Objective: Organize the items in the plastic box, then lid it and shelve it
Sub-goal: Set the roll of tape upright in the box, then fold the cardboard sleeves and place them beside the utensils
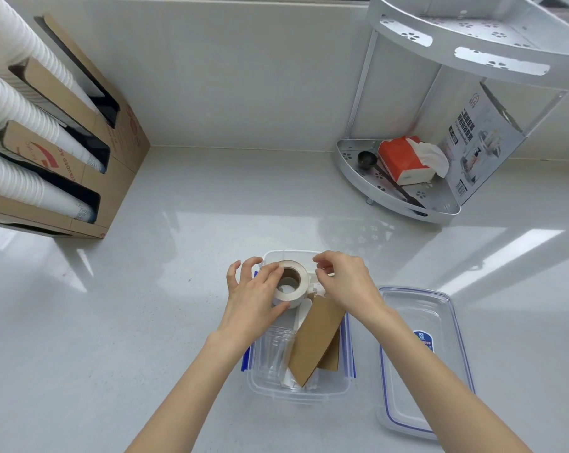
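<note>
A clear plastic box with blue clips stands on the counter in front of me. My left hand grips a white roll of labels over the box's far end. My right hand hovers beside the roll, its fingertips pinched near the roll's edge; what it holds, if anything, I cannot make out. Brown cardboard sleeves lean inside the box beside clear plastic cups. The box's clear lid, blue-rimmed, lies flat to the right. A white metal corner shelf stands at the back right.
The shelf's lower tier holds an orange tissue pack, a black scoop and a printed carton. Its upper tier looks bare. A cardboard dispenser with stacks of white paper cups stands at the left.
</note>
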The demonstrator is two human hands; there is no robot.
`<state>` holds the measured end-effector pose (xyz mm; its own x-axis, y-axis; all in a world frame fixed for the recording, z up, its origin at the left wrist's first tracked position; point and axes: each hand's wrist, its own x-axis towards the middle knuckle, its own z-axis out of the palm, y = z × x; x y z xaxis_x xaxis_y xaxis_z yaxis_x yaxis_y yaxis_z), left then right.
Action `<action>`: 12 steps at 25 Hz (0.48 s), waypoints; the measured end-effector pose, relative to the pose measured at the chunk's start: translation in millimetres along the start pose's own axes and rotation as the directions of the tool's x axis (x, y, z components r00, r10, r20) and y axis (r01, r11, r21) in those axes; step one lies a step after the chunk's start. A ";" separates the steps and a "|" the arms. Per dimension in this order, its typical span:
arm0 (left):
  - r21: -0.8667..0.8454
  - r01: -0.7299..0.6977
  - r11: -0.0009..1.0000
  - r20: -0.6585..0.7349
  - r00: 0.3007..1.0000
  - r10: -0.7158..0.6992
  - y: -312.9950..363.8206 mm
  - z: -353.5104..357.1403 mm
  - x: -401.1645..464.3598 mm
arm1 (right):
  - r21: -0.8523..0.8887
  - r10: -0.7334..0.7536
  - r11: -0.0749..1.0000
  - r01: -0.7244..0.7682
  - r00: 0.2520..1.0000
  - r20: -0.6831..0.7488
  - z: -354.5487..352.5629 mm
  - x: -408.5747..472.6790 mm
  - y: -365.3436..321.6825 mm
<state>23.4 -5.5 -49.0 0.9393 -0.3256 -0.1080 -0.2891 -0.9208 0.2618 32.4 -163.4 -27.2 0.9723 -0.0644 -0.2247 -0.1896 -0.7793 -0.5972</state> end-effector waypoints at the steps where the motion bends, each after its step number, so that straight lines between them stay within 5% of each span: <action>1: -0.011 -0.005 1.000 -0.021 1.000 0.005 2.2 -1.9 -2.2 | 0.013 0.000 1.000 0.001 1.000 -0.018 -3.9 -4.6 1.5; 4: -0.090 -0.040 0.995 -0.058 0.998 0.035 12.3 -6.2 -9.7 | 0.032 0.009 0.999 -0.007 0.999 -0.044 -13.7 -18.0 7.3; 12: -0.109 -0.089 0.990 0.180 0.978 0.108 46.6 17.3 -31.9 | -0.153 -0.063 0.985 0.080 0.992 0.110 -10.9 -39.3 17.0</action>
<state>-23.2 -41.7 -50.0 0.8540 -0.4563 -0.2499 -0.3499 -0.8592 0.3733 -7.6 -180.9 -20.2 0.9615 0.0540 -0.2695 -0.0881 -0.8682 -0.4883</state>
